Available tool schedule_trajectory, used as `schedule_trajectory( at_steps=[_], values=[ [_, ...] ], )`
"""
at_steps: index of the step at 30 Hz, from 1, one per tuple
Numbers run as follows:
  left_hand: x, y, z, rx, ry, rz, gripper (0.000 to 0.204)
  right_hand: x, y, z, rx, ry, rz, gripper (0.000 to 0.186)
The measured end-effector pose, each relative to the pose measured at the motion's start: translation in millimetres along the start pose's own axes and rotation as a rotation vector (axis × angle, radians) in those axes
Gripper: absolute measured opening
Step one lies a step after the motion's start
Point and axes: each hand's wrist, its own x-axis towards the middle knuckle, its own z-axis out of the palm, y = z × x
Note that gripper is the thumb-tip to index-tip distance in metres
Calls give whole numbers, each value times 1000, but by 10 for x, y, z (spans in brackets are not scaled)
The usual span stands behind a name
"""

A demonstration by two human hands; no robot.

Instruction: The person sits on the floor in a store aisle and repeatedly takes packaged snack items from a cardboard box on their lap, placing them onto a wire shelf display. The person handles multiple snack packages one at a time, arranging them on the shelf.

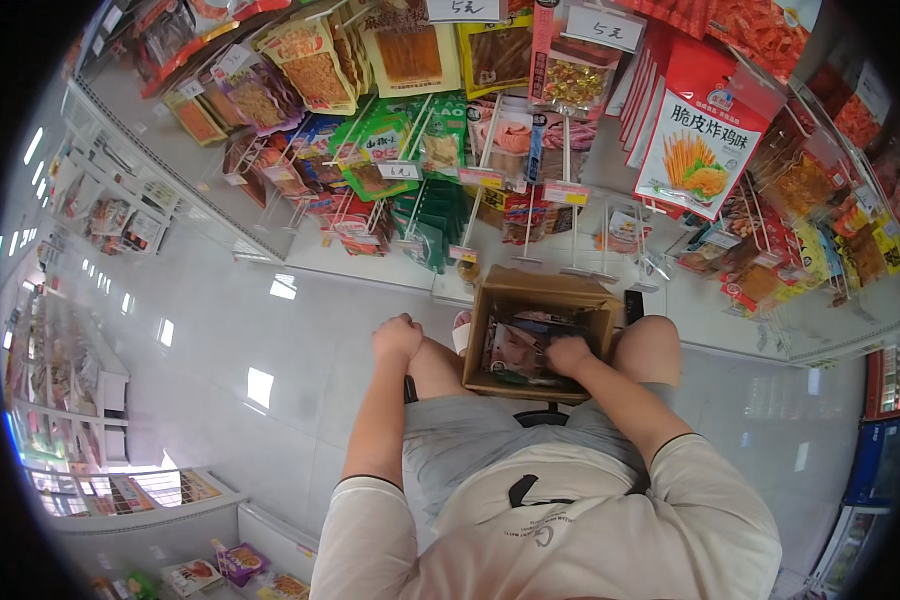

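**Right hand in the box, left fist on the knee**

A person sits low in a shop aisle, seen from above, knees apart. Between the knees stands an open cardboard box (540,300) with its flaps up, set on the pale tiled floor (220,330) just before the rack. Inside the box lie flat snack packets (515,350), pinkish and dark, stacked loosely.

The right hand (568,355) is down in the box, on top of the packets at its right side. Its fingers are curled over them, but whether it actually grips one cannot be told, for the knuckles hide the fingertips.

The left hand (397,338) rests on the left knee, well apart from the box's left wall. It is clenched into a fist and nothing shows in it.

Ahead, a rack (490,180) of wire pegs carries hanging snack bags in green, red, yellow and orange, with small price tags at the peg ends. A large red-and-white bag (705,140) hangs at the upper right. More shelves (80,390) run along the aisle at the left.
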Motion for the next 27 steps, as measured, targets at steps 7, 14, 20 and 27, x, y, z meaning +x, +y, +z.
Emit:
schedule_trajectory(
  at_steps=[7,14,20,27],
  values=[
    [-151,-22,100,-5,52,235,34,-881,-238,-611,623,479,-149,21],
    [-670,441,-92,-561,-119,421,44,-1571,-566,-890,1105,730,-125,16],
    [-1345,1202,-181,-1609,-776,365,91,-1803,-876,-1282,531,893,-269,16],
    [-1604,1534,-9,-1578,-429,277,37,-1616,-992,-1281,690,770,-386,18]
  ],
)
